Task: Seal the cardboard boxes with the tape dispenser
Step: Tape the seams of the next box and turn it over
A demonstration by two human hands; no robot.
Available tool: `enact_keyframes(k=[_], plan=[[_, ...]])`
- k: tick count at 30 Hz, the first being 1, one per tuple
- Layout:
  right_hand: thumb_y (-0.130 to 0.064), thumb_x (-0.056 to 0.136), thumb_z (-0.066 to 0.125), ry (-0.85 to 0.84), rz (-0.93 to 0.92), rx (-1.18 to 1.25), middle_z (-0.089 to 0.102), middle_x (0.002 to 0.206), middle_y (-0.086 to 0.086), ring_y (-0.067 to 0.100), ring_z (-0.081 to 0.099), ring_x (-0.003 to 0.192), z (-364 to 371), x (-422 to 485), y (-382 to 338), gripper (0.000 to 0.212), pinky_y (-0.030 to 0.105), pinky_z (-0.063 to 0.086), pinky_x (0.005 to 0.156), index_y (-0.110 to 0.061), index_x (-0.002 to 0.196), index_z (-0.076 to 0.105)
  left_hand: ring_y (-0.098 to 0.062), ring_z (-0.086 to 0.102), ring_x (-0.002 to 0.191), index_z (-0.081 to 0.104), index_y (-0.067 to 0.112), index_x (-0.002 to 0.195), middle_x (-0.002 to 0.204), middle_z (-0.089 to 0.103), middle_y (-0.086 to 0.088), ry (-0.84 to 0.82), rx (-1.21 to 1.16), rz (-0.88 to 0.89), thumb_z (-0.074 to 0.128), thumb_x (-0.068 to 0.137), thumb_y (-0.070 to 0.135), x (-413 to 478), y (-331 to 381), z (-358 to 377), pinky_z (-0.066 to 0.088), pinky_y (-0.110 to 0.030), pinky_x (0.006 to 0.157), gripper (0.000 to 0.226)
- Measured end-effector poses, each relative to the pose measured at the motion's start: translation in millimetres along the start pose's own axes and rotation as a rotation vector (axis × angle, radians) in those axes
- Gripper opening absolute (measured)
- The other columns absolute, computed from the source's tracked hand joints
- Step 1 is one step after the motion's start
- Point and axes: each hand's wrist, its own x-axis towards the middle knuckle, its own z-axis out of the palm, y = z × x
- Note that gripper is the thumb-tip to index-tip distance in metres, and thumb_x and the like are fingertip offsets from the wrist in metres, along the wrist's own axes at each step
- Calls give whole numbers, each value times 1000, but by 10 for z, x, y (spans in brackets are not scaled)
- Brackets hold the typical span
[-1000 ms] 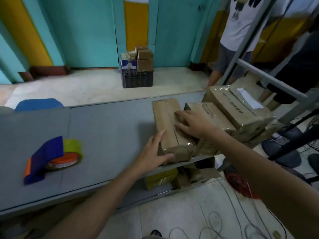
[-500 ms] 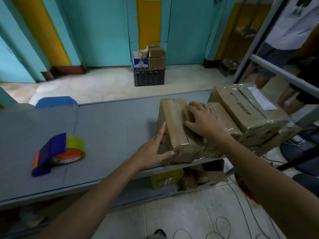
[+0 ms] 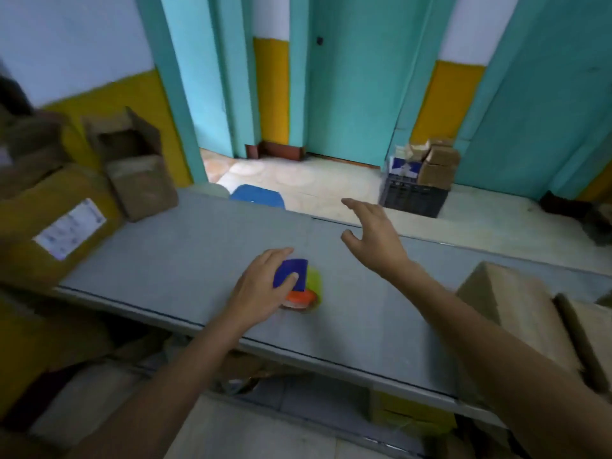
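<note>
So both hands were on the cardboard boxes [image 3: 516,313] a second ago, squaring them up at the right end of the table [image 3: 165,256], and now they've let go and the view has swung left. Left hand [image 3: 261,289] is down on the tape dispenser [image 3: 299,276], fingers over the top and thumb on the blue guard. Looks like it's grasping it, but it's not lifted yet. Right hand [image 3: 374,233] is released, fingers spread, hovering over the table with nothing in it. Boxes sit well apart from the dispenser, off to the right. My read: lining up is done, taping comes next
</note>
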Motion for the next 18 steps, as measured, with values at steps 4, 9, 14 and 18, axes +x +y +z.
enact_keyframes(k=[4,9,14,18], plan=[[-8,87,54,-48,-99,129,46,140,8,24,35,129,653,499,-982,53,26,26,103,-9,138,42,-8,50,103,45,12,135,127,52,-7,138,45,-103,61,88,18,-163,-760,-937,32,-12,85,50],[-9,88,53,-141,-100,199,48,136,10,23,39,126,1403,899,-1840,51,26,27,102,-10,138,42,-16,51,113,43,15,136,128,51,-5,212,78,-190,60,88,19,-219,-1613,-1802,38,-24,91,51],[-11,90,53,-274,-33,221,53,131,10,22,47,120,1983,956,-2165,47,29,34,100,-13,136,43,-13,46,118,35,21,141,133,45,-2,166,45,-233,59,89,23,-278,-2082,-2149,38,-26,90,58],[-13,90,55,-364,-16,188,54,129,9,19,51,115,2262,1067,-2241,46,27,37,96,-15,135,44,-15,43,123,34,21,141,135,45,-3,161,44,-242,58,90,24,-163,-2342,-2307,36,-26,96,57]])
